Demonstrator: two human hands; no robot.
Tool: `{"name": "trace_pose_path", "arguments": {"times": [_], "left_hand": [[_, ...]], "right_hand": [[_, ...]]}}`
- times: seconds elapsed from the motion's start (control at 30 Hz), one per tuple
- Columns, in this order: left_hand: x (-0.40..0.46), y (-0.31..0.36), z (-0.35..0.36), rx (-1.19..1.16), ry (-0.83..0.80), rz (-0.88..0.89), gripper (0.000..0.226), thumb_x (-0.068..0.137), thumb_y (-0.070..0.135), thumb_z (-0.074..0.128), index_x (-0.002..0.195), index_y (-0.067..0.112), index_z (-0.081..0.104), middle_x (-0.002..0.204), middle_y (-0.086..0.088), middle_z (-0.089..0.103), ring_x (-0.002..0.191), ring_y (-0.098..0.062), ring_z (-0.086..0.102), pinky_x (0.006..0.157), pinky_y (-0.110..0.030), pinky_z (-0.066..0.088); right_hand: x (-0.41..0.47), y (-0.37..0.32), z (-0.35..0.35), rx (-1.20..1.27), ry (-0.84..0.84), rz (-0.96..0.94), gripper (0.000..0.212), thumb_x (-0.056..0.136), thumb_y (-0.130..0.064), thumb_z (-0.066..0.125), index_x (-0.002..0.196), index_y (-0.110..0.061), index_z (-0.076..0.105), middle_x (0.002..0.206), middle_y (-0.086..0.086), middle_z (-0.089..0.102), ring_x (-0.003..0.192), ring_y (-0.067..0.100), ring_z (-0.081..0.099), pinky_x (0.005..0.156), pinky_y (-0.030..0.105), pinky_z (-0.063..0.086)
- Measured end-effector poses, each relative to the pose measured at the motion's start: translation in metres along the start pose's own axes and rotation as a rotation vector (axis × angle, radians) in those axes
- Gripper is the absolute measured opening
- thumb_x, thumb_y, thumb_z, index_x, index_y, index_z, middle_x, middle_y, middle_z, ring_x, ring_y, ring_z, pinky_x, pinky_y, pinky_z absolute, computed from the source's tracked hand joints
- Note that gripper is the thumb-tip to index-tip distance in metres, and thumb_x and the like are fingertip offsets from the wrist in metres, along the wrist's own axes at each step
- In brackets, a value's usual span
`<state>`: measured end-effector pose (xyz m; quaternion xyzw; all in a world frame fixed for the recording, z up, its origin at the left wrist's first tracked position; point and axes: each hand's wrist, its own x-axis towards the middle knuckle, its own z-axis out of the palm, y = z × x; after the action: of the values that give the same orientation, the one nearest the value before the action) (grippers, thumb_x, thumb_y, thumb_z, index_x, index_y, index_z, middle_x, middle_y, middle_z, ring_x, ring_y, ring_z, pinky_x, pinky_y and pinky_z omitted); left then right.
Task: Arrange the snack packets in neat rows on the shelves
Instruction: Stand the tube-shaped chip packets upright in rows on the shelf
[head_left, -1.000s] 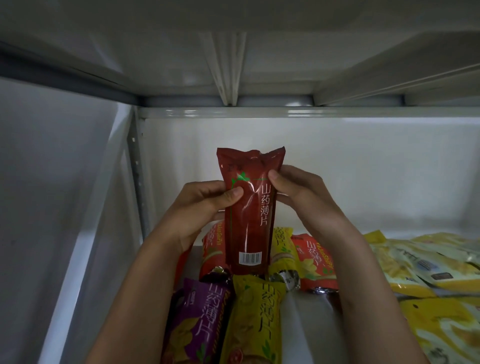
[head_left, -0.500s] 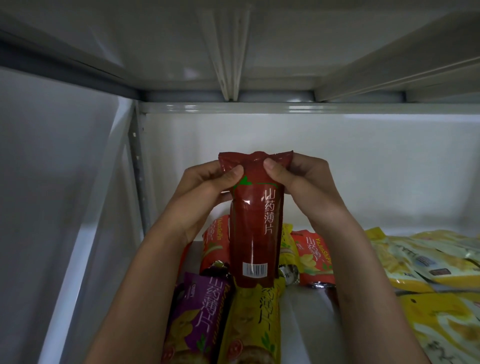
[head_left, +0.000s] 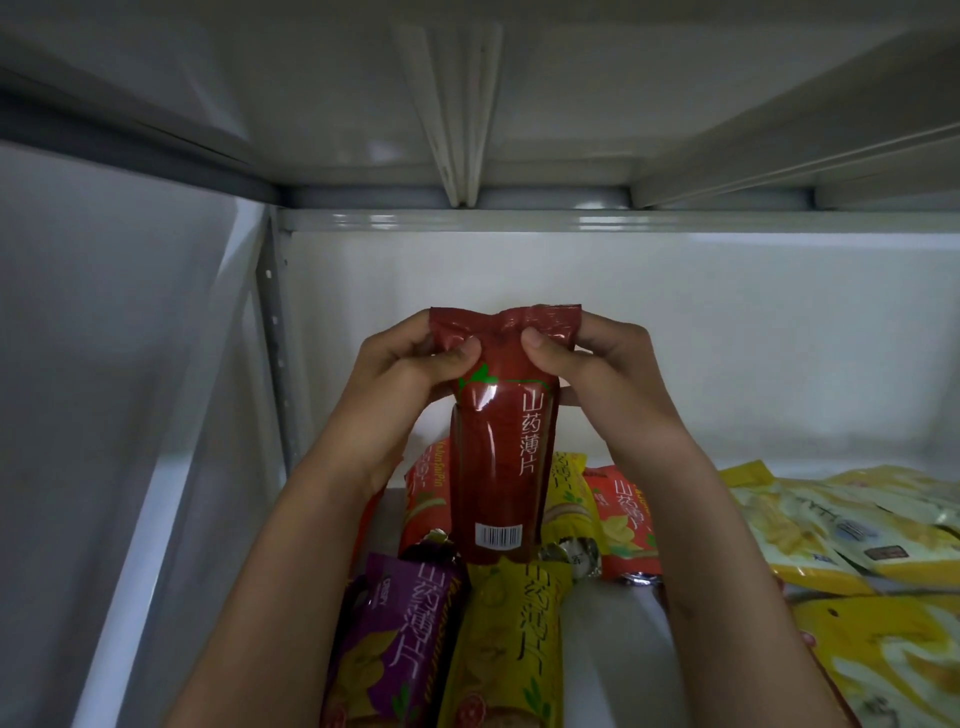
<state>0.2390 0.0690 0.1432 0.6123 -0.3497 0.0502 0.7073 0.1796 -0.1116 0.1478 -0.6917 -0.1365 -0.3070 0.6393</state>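
Note:
A tall dark red snack packet (head_left: 501, 467) with white characters and a barcode hangs upright above the shelf. My left hand (head_left: 405, 379) pinches its crimped top edge on the left, and my right hand (head_left: 602, 374) pinches the top on the right. Below it lie a purple packet (head_left: 400, 639) and a yellow packet (head_left: 511, 644) side by side. Behind them orange packets (head_left: 623, 514) and another yellow packet (head_left: 569, 488) lie at the back. The red packet's lower end hangs just above the yellow one.
The white shelf floor (head_left: 613, 649) shows bare between the packets and my right forearm. A heap of flat yellow bags (head_left: 841, 535) fills the right side. The shelf's left wall (head_left: 130, 415) and a perforated upright (head_left: 275, 332) stand close on the left. The shelf above (head_left: 467, 104) is low overhead.
Both hands slid up the red packet from its middle to its crimped top edge. The packet now hangs a little lower, with its top crumpled between my fingers.

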Motion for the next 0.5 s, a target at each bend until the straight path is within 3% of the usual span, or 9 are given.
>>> {"name": "trace_pose_path", "arguments": {"times": [0.13, 0.37, 0.5], "left_hand": [[-0.0016, 0.0026, 0.0040, 0.016, 0.018, -0.007, 0.022, 0.100, 0.008, 0.061, 0.117, 0.013, 0.074, 0.113, -0.008, 0.077, 0.102, -0.018, 0.075, 0.080, -0.023, 0.060], [-0.0035, 0.0067, 0.0054, -0.020, -0.001, -0.016, 0.023, 0.101, 0.007, 0.059, 0.120, 0.015, 0.071, 0.120, -0.010, 0.074, 0.104, -0.016, 0.073, 0.081, -0.026, 0.061], [-0.0033, 0.0071, 0.0076, -0.053, -0.010, -0.022, 0.022, 0.102, 0.006, 0.059, 0.118, 0.015, 0.071, 0.115, -0.004, 0.076, 0.101, -0.013, 0.074, 0.083, -0.027, 0.061]], "right_hand": [[-0.0013, -0.0032, -0.0002, 0.007, 0.036, 0.035, 0.013, 0.097, -0.011, 0.070, 0.103, -0.015, 0.081, 0.098, 0.003, 0.080, 0.090, 0.016, 0.078, 0.074, 0.034, 0.066], [-0.0040, -0.0082, -0.0007, 0.093, 0.053, 0.091, 0.013, 0.095, -0.009, 0.071, 0.104, -0.011, 0.081, 0.104, 0.010, 0.079, 0.089, 0.014, 0.077, 0.063, 0.024, 0.060], [-0.0044, -0.0099, -0.0014, 0.118, 0.061, 0.099, 0.015, 0.095, -0.009, 0.070, 0.106, -0.009, 0.081, 0.104, 0.010, 0.079, 0.091, 0.017, 0.077, 0.065, 0.026, 0.061]]}}
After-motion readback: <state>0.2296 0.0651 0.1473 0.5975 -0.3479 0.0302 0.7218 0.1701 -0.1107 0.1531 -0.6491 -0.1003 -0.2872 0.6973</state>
